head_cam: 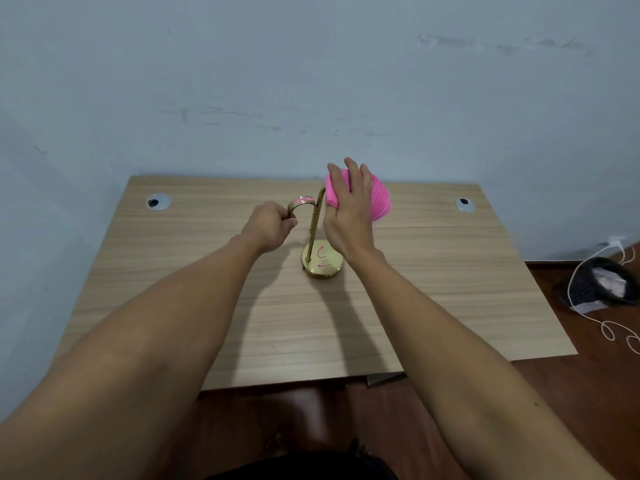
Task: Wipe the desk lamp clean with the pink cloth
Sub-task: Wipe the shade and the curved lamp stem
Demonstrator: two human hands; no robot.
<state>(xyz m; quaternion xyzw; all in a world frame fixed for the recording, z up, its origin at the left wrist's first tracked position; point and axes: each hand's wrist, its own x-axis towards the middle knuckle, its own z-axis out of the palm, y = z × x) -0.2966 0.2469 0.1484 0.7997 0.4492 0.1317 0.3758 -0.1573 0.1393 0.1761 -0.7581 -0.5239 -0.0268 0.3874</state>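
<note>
A brass desk lamp [316, 223] stands mid-desk on a round base [323, 263] that bears pink marks. Its thin stem rises and arches over to the left. My left hand [268, 225] is closed around the arch's lower left end. Just right of the stem's top, my right hand [349, 209] holds the bunched pink cloth [379, 199], fingers spread over it. The cloth touches or nearly touches the upper stem.
The wooden desk [433, 289] stands against a pale blue wall, with a cable grommet [158, 202] at back left and another grommet [463, 204] at back right. A dark bag [602, 285] and a white cable [595, 317] lie on the floor to the right.
</note>
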